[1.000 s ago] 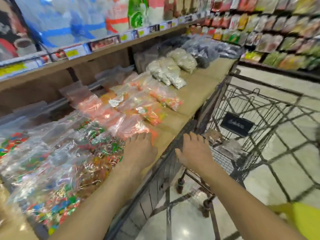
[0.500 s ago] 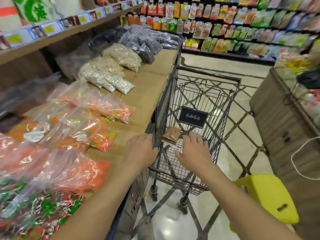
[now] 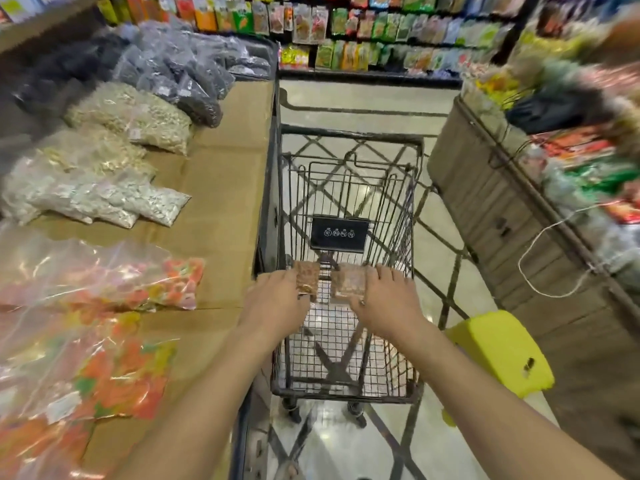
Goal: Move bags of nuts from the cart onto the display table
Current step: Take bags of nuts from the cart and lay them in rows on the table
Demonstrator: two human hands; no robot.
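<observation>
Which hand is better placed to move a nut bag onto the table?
Left. The left hand is at a bag on the side of the cart next to the table, so its path looks short. The right hand, at the other bag, is farther away.

A single wide-angle view from the person's head looks forward and steeply down. The cart (image 3: pixel 349 188) sits close, centred just below; the bench (image 3: pixel 228 168) runs along the left; shelves (image 3: pixel 381 26) stand far ahead.
</observation>
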